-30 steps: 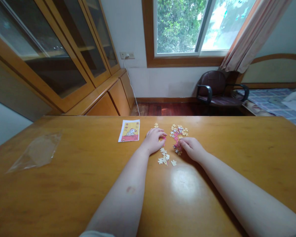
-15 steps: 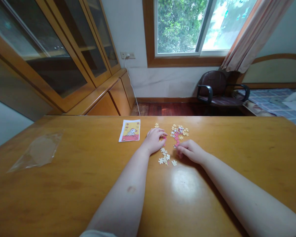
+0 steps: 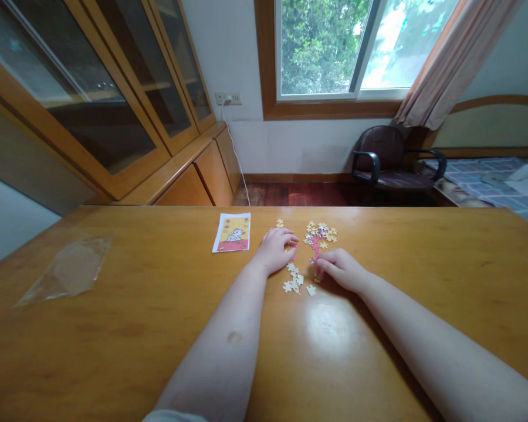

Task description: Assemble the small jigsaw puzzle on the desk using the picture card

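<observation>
On the table, my right hand [image 3: 341,269] is closed in a pinch, with a pale puzzle piece [image 3: 317,279] just showing under its fingertips. My left hand [image 3: 277,249] lies over some pink and yellow puzzle pieces, its fingers outstretched and slightly curved; part of what is beneath them is hidden. Between the hands and nearer to me, several blank-side-up puzzle pieces [image 3: 294,281] lie in a loose group, with one separate piece [image 3: 311,290] to their right. Beyond my right hand is a pile of yellow, pink and white puzzle pieces [image 3: 320,232].
A picture card [image 3: 232,232] with a white duck lies left of my left hand. Farther left is a clear plastic bag [image 3: 68,269] on the wooden table [image 3: 136,351]. Past the far edge stand a chair [image 3: 382,155] and a glass-door cabinet [image 3: 158,117].
My right hand has shifted very slightly, and a pale piece now shows beneath its fingertips. The left hand stays where it was.
</observation>
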`<state>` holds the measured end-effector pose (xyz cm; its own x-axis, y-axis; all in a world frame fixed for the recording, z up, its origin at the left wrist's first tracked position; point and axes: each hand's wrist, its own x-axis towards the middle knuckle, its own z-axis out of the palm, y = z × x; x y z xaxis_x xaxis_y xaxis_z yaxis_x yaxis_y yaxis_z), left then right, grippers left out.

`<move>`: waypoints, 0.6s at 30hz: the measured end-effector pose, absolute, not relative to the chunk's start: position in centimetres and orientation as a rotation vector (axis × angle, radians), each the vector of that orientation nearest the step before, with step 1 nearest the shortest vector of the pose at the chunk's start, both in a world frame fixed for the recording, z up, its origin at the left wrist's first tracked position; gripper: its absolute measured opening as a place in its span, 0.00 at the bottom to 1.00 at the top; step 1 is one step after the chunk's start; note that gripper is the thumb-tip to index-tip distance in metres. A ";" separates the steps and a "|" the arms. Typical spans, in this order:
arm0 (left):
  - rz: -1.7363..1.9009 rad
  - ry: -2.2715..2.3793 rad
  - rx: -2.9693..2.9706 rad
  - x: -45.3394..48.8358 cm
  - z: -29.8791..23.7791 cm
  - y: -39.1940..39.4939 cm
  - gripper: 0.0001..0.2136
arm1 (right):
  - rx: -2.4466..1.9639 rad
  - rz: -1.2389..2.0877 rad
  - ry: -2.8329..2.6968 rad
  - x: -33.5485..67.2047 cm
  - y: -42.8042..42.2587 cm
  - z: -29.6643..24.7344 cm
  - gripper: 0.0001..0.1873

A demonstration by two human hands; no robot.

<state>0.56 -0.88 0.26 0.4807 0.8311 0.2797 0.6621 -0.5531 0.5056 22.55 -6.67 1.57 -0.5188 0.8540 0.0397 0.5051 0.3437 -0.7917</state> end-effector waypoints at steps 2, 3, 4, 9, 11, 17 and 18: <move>0.715 1.258 2.397 0.6 0.3 -0.9 0.11 | -1.291 0.937 -2.119 22.6 -6.5 1.4 0.24; 0.715 1.259 2.394 0.5 0.3 -0.9 0.11 | -1.348 0.885 -2.095 22.6 -6.4 1.4 0.23; 0.716 1.259 2.393 0.5 0.3 -0.9 0.10 | -1.397 0.839 -2.072 22.6 -6.3 1.4 0.23; 0.712 1.267 2.397 0.6 0.5 -0.9 0.10 | -1.511 0.702 -2.047 22.5 -6.3 1.8 0.23; 0.707 1.266 2.397 0.6 0.7 -1.0 0.10 | -1.472 0.744 -2.107 22.5 -6.5 1.9 0.25; 0.703 1.251 2.401 0.6 0.8 -1.1 0.11 | -1.131 0.994 -2.298 22.1 -6.8 2.2 0.25; 0.702 1.249 2.403 0.6 0.8 -1.0 0.11 | -1.102 0.981 -2.312 22.0 -6.8 2.2 0.24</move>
<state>0.64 -1.03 0.79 0.4907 0.8291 0.2678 0.6601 -0.5544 0.5069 21.98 -6.79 2.20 -0.6114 0.7896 0.0510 0.5118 0.4438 -0.7356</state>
